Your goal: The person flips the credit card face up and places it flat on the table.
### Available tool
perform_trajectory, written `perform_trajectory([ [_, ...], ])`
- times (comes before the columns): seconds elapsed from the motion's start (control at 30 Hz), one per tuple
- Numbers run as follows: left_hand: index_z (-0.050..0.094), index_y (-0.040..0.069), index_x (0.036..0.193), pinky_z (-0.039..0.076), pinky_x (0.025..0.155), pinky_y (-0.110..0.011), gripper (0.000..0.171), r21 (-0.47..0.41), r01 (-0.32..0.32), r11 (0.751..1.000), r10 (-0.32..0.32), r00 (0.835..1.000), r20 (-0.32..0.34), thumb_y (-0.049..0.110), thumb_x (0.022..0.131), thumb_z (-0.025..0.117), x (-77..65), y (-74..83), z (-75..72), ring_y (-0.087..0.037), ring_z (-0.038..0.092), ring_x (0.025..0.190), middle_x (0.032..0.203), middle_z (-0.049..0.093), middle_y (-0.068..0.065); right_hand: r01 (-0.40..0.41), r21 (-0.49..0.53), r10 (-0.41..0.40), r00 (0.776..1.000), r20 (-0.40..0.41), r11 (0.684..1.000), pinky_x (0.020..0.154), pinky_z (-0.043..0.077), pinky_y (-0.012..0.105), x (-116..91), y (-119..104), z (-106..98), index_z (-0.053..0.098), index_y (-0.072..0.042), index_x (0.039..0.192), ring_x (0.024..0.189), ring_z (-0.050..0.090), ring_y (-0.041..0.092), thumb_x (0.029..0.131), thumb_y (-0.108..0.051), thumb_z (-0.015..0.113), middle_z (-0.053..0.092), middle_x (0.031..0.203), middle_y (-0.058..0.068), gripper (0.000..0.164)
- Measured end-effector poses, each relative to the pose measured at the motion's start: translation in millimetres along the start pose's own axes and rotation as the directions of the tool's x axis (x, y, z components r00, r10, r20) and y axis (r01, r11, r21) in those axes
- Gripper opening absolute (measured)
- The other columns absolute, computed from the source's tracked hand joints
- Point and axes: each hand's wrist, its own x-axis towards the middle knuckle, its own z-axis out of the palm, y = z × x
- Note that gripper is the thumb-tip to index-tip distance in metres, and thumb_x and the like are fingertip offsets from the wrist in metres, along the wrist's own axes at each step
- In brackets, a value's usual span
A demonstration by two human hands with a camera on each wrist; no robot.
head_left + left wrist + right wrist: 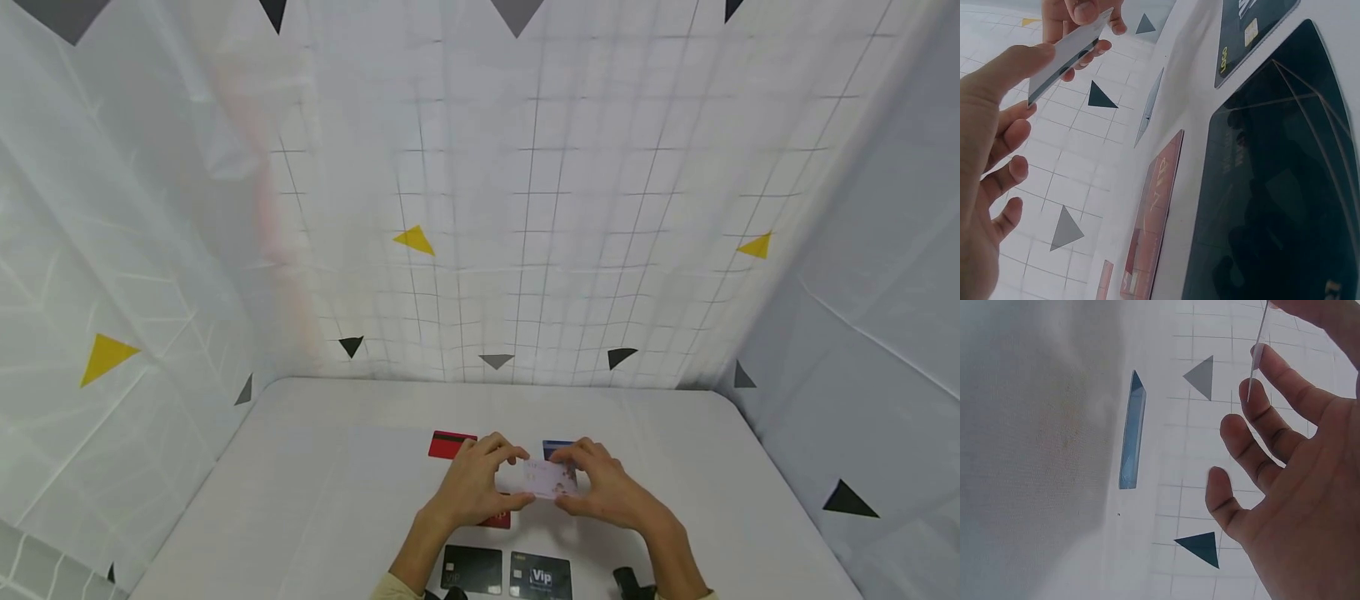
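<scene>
Between both hands a pale pink card (547, 478) is held above the table. My left hand (474, 482) pinches its left end with thumb and index finger. The right hand (609, 492) pinches the other end between thumb and fingers. Seen from the left wrist, the card (1067, 61) is tilted, with a dark stripe along its face. The right wrist view shows the card (1258, 359) nearly edge-on by the fingertips. Below the left hand lies a red card (498, 521), partly covered by it. Another red card (444, 445) and a blue card (555, 447) lie farther back.
Two dark cards, a left one (472, 570) and a right one (541, 575) marked Vip, lie side by side near me on the white table (330, 492). White fabric walls (480, 192) with grid lines and coloured triangles surround the table on the far side and both flanks.
</scene>
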Motion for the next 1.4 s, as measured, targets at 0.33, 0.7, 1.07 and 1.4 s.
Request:
perform_trajectory([
  [0.33,0.066,0.037,0.121,0.042,0.084,-0.030,0.050,-0.033,0.017,0.999,-0.017,1.000,0.008,0.065,0.080,0.073,-0.4,-1.2,-2.0,-0.002,0.051,0.086,0.102,0.057,0.016,-0.019,0.099,0.016,0.999,0.033,0.995,0.089,0.048,0.048,-1.4,3.3,-5.0,0.061,-0.029,0.122,0.115,0.051,0.025,0.078,-0.040,0.085,0.051,0.116,-0.005,0.051],
  [0.7,0.067,0.034,0.121,0.042,0.083,-0.028,0.051,-0.005,0.009,1.000,-0.009,0.999,0.036,0.066,0.081,0.072,0.7,2.1,-0.4,-0.002,0.053,0.090,0.101,0.057,0.016,-0.054,0.103,0.047,0.997,0.067,0.993,0.087,0.047,0.046,-0.9,7.8,-1.7,0.058,-0.027,0.121,0.113,0.049,0.023,0.075,-0.031,0.087,0.051,0.117,-0.003,0.054],
  [1.07,0.070,0.033,0.119,0.040,0.080,-0.030,0.051,0.047,0.062,0.997,-0.067,0.991,0.114,0.064,0.080,0.074,-0.3,4.8,3.3,-0.002,0.054,0.088,0.099,0.059,0.015,-0.073,0.054,0.068,0.994,0.089,0.996,0.086,0.046,0.045,2.2,11.9,4.0,0.061,-0.021,0.116,0.106,0.048,0.020,0.071,-0.026,0.089,0.051,0.115,-0.002,0.053],
  [1.4,0.072,0.030,0.116,0.039,0.076,-0.028,0.052,0.112,0.069,0.991,-0.087,0.983,0.160,0.063,0.077,0.078,-2.7,11.0,6.5,-0.005,0.056,0.089,0.098,0.061,0.013,-0.052,0.009,0.051,0.992,0.113,0.999,0.084,0.046,0.045,-3.0,13.7,4.7,0.062,-0.023,0.115,0.105,0.048,0.022,0.071,-0.027,0.090,0.052,0.111,-0.002,0.051],
])
